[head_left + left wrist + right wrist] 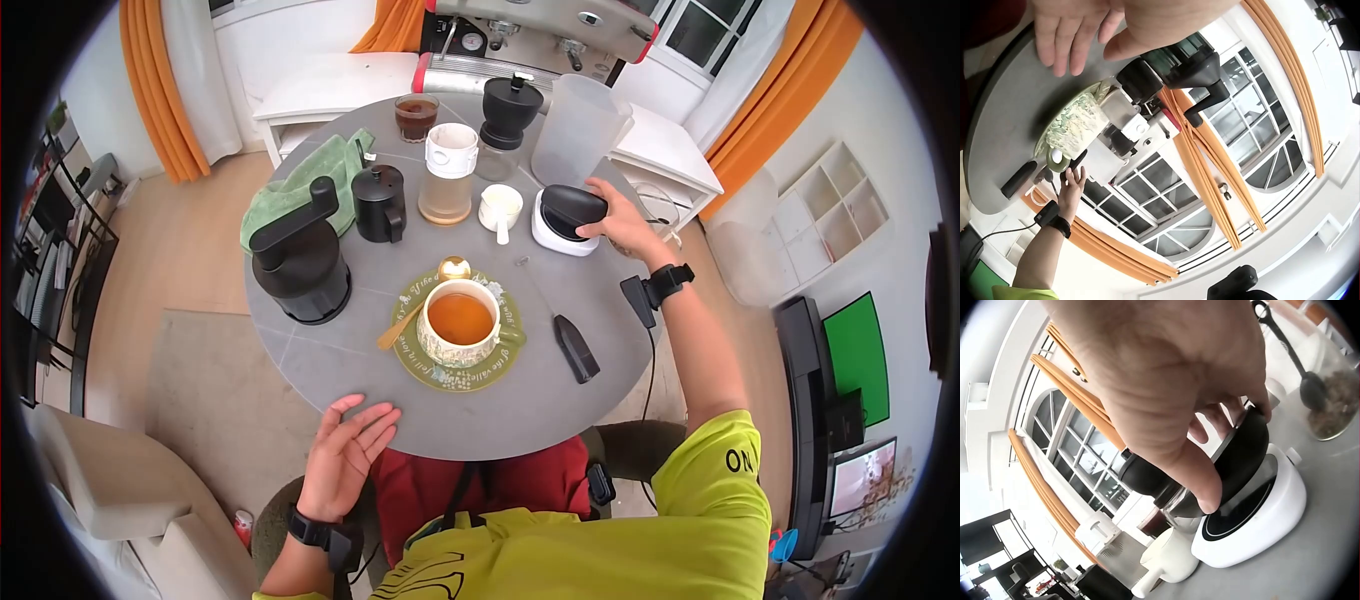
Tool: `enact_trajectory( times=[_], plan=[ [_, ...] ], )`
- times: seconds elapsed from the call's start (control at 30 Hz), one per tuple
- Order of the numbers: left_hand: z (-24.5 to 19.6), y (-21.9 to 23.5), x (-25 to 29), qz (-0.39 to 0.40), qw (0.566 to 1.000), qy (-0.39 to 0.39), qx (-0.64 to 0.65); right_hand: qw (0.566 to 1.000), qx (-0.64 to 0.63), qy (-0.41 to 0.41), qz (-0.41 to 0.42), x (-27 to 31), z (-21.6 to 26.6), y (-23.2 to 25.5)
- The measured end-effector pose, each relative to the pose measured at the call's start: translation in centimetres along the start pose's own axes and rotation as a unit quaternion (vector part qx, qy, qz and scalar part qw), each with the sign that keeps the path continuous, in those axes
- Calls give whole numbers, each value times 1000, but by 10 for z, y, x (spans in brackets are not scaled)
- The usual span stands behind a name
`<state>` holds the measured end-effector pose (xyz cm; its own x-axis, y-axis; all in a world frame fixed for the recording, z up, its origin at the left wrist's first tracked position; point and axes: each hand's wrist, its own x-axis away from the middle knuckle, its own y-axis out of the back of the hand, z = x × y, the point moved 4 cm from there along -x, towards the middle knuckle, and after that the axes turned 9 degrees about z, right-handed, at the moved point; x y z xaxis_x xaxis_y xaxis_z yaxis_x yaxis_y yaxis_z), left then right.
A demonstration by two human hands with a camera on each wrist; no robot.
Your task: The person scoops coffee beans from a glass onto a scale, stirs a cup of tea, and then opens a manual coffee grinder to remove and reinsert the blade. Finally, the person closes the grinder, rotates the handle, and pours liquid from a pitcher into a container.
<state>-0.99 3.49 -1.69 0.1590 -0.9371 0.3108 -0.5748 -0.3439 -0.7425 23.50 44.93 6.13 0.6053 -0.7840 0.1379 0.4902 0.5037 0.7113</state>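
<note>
Head view: right hand (622,222) gripping black lid (572,208) on white base (556,238), milk jug (499,209) beside; left hand (345,455) relaxed.

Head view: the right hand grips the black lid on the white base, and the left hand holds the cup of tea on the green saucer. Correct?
Not quite. The left hand holds nothing; it rests open at the table edge, apart from the cup of tea, as the head view shows. The right hand does grip the black lid.

My kit: I'm wearing a yellow-green shirt (640,540), black print.
I'm also wearing black wrist straps, each carrying a small camera, cables trailing; red shorts.
</note>
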Motion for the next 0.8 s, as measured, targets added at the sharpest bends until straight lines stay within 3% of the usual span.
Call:
enact_trajectory(
  times=[0.3, 0.4, 0.5, 0.57, 0.6, 0.73, 0.8],
  plan=[
    [0, 0, 0, 11, 1000, 1, -9, 1000, 12, 12, -17, -3, -3, -11],
    [0, -2, 0, 5, 1000, 4, -6, 997, 69, 31, -4, 2, 0, -11],
    [0, -2, 0, 4, 1000, 3, -9, 984, 142, 97, -45, 13, 11, -4],
    [0, -2, 0, 2, 1000, 4, -11, 956, 204, 130, -167, 28, 26, 9],
    [1, -1, 0, 0, 1000, 3, -12, 957, 153, 70, -236, 37, 31, 36],
    [5, -3, 0, 7, 999, -5, -37, 927, 232, -40, -293, 66, 23, 76],
    [6, -9, 2, -7, 978, -38, -206, 918, 262, -96, -282, 72, 1, 81]
  ],
)
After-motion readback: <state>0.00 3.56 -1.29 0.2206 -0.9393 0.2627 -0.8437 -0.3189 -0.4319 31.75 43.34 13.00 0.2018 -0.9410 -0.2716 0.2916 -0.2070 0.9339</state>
